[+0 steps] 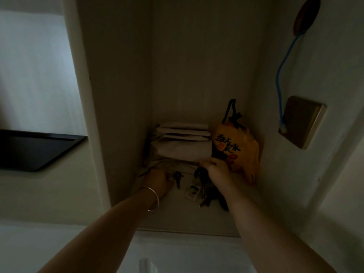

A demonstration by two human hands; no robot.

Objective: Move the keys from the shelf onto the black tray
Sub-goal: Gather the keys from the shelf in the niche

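Both my arms reach into a dim shelf niche (177, 215). My left hand (160, 181), with a silver bangle on the wrist, pinches a small dark bunch of keys (178, 178) that rests on the shelf. My right hand (215, 171) is closed on a larger bunch of keys (201, 174), from which a clear tag with a picture (193, 191) and dark pieces (212, 196) trail down to the shelf. The black tray (39, 150) sits at the far left, outside the niche, on a pale ledge.
Folded pale cloths (183, 140) are stacked at the back of the shelf. An orange bag with black writing (238, 152) leans in the right corner, touching my right hand. A wall switch plate (301, 121) with a blue cord (281, 75) hangs on the right wall.
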